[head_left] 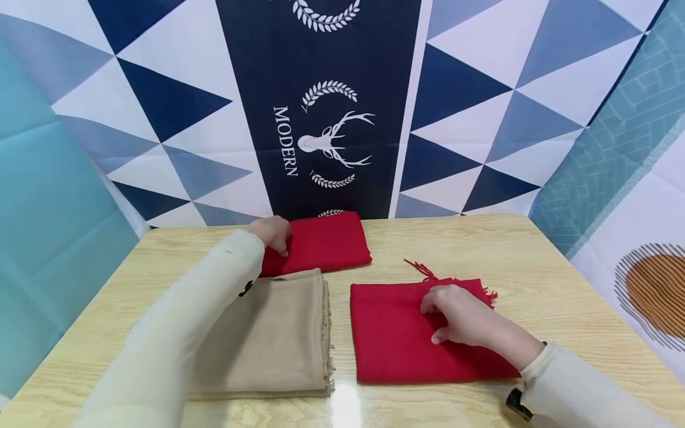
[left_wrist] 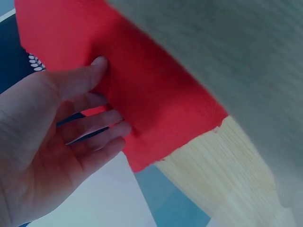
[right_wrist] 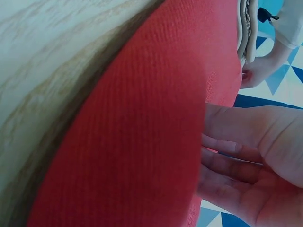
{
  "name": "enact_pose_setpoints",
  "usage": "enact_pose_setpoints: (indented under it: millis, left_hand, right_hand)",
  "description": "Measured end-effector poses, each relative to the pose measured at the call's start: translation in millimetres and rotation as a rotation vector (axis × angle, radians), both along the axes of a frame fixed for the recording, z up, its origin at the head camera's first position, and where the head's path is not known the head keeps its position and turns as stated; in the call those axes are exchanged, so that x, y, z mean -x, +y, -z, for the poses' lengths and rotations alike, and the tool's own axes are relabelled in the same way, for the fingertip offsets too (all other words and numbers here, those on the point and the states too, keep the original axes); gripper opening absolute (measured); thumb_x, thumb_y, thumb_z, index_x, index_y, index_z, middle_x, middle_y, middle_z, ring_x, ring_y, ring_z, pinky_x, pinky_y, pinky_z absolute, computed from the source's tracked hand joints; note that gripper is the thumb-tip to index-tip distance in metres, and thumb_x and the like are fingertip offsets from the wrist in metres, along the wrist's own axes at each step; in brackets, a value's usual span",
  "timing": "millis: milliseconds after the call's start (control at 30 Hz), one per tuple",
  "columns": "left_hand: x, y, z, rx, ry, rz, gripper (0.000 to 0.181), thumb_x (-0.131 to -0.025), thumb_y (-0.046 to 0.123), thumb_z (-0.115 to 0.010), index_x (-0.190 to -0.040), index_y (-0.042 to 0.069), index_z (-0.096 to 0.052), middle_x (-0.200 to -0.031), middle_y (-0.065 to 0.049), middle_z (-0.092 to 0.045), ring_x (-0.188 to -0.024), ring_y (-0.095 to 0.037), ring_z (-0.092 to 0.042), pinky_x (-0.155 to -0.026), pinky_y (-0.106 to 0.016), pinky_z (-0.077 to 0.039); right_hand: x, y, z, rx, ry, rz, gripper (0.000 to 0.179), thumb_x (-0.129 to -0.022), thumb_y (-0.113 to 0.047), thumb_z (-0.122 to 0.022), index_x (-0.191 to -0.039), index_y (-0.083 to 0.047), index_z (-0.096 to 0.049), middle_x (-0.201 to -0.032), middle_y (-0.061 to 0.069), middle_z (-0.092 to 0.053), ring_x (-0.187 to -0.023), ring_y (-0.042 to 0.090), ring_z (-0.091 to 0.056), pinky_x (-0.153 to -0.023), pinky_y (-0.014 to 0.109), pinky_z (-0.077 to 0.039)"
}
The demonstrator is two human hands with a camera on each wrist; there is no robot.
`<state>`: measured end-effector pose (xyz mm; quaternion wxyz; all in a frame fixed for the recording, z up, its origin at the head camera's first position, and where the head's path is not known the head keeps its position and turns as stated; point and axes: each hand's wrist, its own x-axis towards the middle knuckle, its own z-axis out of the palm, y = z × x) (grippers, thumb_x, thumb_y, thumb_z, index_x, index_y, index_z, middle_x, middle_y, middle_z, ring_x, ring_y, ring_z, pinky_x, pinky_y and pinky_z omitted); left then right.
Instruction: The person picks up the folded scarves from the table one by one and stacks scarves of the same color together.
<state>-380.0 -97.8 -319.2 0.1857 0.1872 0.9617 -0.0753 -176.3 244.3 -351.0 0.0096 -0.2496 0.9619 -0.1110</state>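
At the back of the table, my left hand [head_left: 272, 232] touches the left part of a folded red cloth [head_left: 327, 241]. In the left wrist view its thumb and loosely bent fingers [left_wrist: 94, 127] rest against that cloth. Nearer me on the right lies a folded red scarf [head_left: 387, 336] with fringe at its far edge. My right hand [head_left: 461, 315] rests on this scarf, thumb apart from the lightly bent fingers, as the right wrist view also shows. A folded beige scarf [head_left: 283, 336] with a fringed right edge lies under my left forearm, which partly hides it.
All the cloths lie on a light wooden table [head_left: 428, 410]. Behind it hangs a patterned fabric backdrop [head_left: 321, 71] with triangles and a deer head. A teal fabric [head_left: 48, 178] borders the left side, and a printed fabric [head_left: 642, 249] the right.
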Motion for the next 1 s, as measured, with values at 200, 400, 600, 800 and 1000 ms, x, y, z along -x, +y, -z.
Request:
enact_pose_setpoints:
  millis: [200,400,600,800,1000]
  left_hand:
    - [-2.3,-7.1,-4.9,-0.01,-0.03,-0.042,0.048,-0.08,0.032,-0.075,-0.118,0.006,-0.061,-0.117,-0.011,-0.062,-0.101,-0.023,-0.057,-0.094,-0.043,-0.05]
    - [-10.4,-18.7,-1.6,-0.006,-0.034,-0.096,0.041,-0.073,0.024,-0.081,-0.104,0.008,-0.062,-0.107,-0.009,-0.064,-0.095,-0.022,-0.057,-0.087,-0.04,-0.053]
    - [-11.6,-23.0,4.5,-0.042,-0.04,-0.128,0.044,-0.069,0.023,-0.083,-0.104,0.007,-0.062,-0.108,-0.01,-0.063,-0.095,-0.023,-0.056,-0.087,-0.041,-0.052]
    - [-14.2,-13.5,6.2,-0.065,-0.012,-0.132,0.039,-0.071,0.024,-0.081,-0.103,0.008,-0.064,-0.107,-0.008,-0.064,-0.095,-0.023,-0.057,-0.087,-0.04,-0.052]
    - [-20.5,0.2,2.3,-0.068,0.0,-0.088,0.039,-0.074,0.025,-0.08,-0.105,0.009,-0.064,-0.106,-0.007,-0.064,-0.094,-0.022,-0.057,-0.086,-0.038,-0.052]
  right_hand:
    - [-0.1,2,3.0,0.013,0.001,0.003,0.047,-0.059,-0.029,-0.091,-0.098,-0.013,-0.069,-0.091,-0.003,-0.067,-0.082,0.007,-0.056,-0.071,0.026,-0.054]
    - [-1.9,5,8.8,0.03,0.011,-0.026,0.046,-0.061,-0.03,-0.09,-0.099,-0.012,-0.069,-0.093,-0.002,-0.068,-0.082,0.008,-0.057,-0.071,0.028,-0.054]
    - [-3.8,7,10.0,0.039,0.008,-0.019,0.046,-0.061,-0.03,-0.09,-0.099,-0.013,-0.069,-0.092,-0.002,-0.067,-0.082,0.007,-0.057,-0.071,0.027,-0.053]
    - [-4.8,7,8.2,0.034,0.018,-0.005,0.046,-0.061,-0.03,-0.09,-0.099,-0.013,-0.07,-0.092,-0.003,-0.067,-0.082,0.007,-0.056,-0.07,0.027,-0.053]
    - [-5.8,8,7.0,0.025,0.013,0.025,0.047,-0.06,-0.029,-0.09,-0.1,-0.014,-0.07,-0.093,-0.003,-0.067,-0.084,0.007,-0.056,-0.072,0.028,-0.054]
